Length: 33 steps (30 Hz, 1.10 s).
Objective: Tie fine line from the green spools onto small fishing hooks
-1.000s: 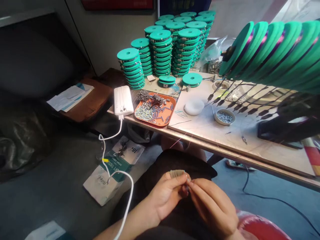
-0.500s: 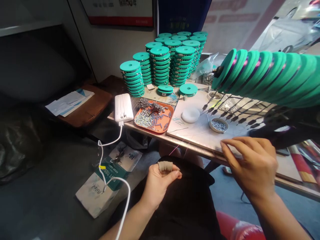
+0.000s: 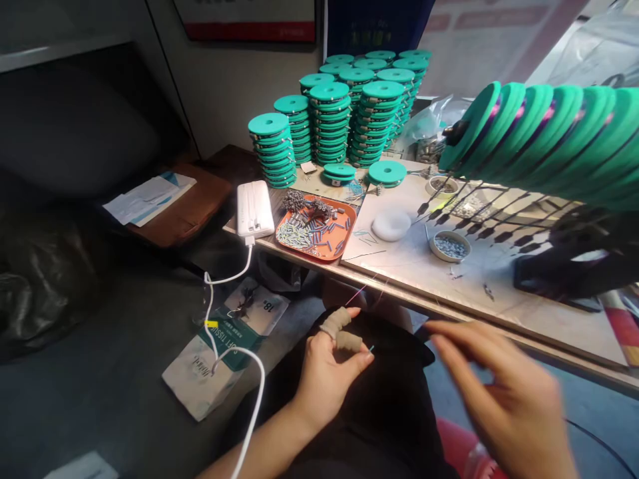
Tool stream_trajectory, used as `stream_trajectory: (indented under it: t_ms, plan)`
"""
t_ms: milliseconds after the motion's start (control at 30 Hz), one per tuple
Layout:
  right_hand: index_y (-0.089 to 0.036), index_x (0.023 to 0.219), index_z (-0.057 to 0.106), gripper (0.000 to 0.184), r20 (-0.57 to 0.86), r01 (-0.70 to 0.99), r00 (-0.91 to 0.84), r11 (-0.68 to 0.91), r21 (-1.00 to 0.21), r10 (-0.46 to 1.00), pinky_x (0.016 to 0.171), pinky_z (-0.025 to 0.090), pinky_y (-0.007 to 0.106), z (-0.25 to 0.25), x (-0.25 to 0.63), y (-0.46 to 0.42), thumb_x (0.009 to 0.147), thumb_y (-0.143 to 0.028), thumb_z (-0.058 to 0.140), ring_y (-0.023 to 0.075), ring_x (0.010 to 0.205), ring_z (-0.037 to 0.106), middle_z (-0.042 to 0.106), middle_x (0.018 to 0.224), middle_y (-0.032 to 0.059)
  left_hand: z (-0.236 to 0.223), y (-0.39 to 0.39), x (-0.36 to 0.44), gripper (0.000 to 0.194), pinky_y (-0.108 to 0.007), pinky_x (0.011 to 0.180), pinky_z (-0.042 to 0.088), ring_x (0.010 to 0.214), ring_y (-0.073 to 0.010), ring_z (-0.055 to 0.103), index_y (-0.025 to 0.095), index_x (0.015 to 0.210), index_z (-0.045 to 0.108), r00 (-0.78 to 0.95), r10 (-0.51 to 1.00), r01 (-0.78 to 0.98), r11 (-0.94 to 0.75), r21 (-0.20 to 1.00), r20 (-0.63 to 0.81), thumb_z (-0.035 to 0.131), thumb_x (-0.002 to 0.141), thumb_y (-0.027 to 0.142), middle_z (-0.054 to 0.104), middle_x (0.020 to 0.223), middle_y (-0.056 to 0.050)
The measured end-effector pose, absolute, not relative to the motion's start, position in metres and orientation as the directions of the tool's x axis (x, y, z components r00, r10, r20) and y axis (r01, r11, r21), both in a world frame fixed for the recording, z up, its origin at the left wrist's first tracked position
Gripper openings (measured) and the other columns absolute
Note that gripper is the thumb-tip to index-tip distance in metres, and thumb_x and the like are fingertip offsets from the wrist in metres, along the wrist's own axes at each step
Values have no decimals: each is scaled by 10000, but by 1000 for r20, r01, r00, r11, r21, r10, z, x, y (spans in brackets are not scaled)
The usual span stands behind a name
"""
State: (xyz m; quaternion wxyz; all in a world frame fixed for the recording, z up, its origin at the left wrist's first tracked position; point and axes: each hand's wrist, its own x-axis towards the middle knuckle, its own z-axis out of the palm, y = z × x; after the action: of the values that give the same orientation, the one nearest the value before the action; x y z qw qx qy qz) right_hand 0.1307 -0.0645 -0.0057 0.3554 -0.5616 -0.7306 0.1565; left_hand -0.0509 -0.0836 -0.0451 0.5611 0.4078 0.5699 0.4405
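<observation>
My left hand [image 3: 329, 372] is low in the middle, over my dark lap. Tan tape wraps its thumb and forefinger, which pinch together; a tiny blue tip [image 3: 371, 348] pokes out between them. My right hand [image 3: 492, 389] is to the right, just below the table edge [image 3: 499, 336]. Its fingers reach left toward the left hand and are smeared by motion. A thin pink thread [image 3: 360, 291] hangs from the table edge above the left hand.
On the table stand stacks of green spools [image 3: 344, 120], an orange tray [image 3: 317, 229] of small blue and pale tubes, a white power bank [image 3: 254, 207] with its cable, a white round pad [image 3: 391, 224] and a small dish [image 3: 450, 245]. A row of green spools [image 3: 544, 133] sits on a rod at right. A tissue pack [image 3: 224, 346] lies on the floor.
My right hand came up from my lap to the table edge, then dropped back toward the left hand. The left hand stayed low and turned, keeping its pinch.
</observation>
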Motion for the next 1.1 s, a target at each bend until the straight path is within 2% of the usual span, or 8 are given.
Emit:
stream_trajectory:
  t_ms: [100,167,233,467,667,767,933,1100]
  plan:
    - [-208,886,647,192,-40,443,-152,32,-896,988,574,441,232,-23,107,-80,787,-349,562,146,646,571,607,715,16,-45,-85,-50,523,-250,746,469,702,-128,600,182,1176,486,-18,961,3,275,961,-275,669,687,176,640,712,9]
    - [-182,859,650,257,-245,261,-137,-204,-943,960,534,427,233,-35,96,-80,733,-401,602,137,581,543,583,638,5,-44,-86,-49,514,-250,737,476,702,-132,606,181,1171,485,-6,963,16,270,963,-270,669,691,190,644,719,6]
    - [-163,790,653,288,-349,119,-120,-335,-935,930,490,397,223,-43,91,-77,664,-422,653,116,523,499,577,602,0,-43,-86,-49,504,-250,743,474,704,-133,607,179,1162,491,-10,966,42,257,966,-257,671,690,194,646,717,6]
    - [-161,620,644,234,-361,22,-85,-360,-933,929,459,364,210,-43,87,-75,606,-389,694,98,492,465,612,598,9,-42,-86,-50,453,-248,735,474,707,-137,611,180,1128,532,-6,970,93,241,966,-242,660,694,192,649,726,1]
    - [-180,622,628,193,-330,-11,-30,-330,-944,944,502,408,221,-41,84,-78,625,-362,691,113,517,492,600,591,-4,-40,-85,-49,166,-258,727,474,722,-165,615,155,831,661,11,961,123,272,954,-275,671,684,231,669,741,-36]
    - [-184,625,628,184,-292,-3,-10,-292,-956,956,530,423,230,-41,85,-80,641,-358,684,132,564,513,590,595,2,-40,-84,-49,125,-265,737,466,746,-173,608,149,736,661,10,963,129,267,955,-271,654,711,271,673,751,-46]
    - [-183,716,650,188,-306,20,-43,-305,-952,951,514,397,219,-43,86,-83,642,-351,690,115,539,490,554,575,-19,-42,-85,-49,145,-265,719,464,733,-163,597,129,737,628,105,936,-43,343,938,-337,651,720,271,656,745,-49]
    - [-178,710,663,183,-299,10,-83,-299,-954,951,569,425,242,-43,87,-84,660,-353,680,137,605,536,625,685,22,-44,-86,-49,170,-255,709,460,728,-151,594,129,757,626,158,923,-133,372,919,-351,662,718,290,656,755,-45]
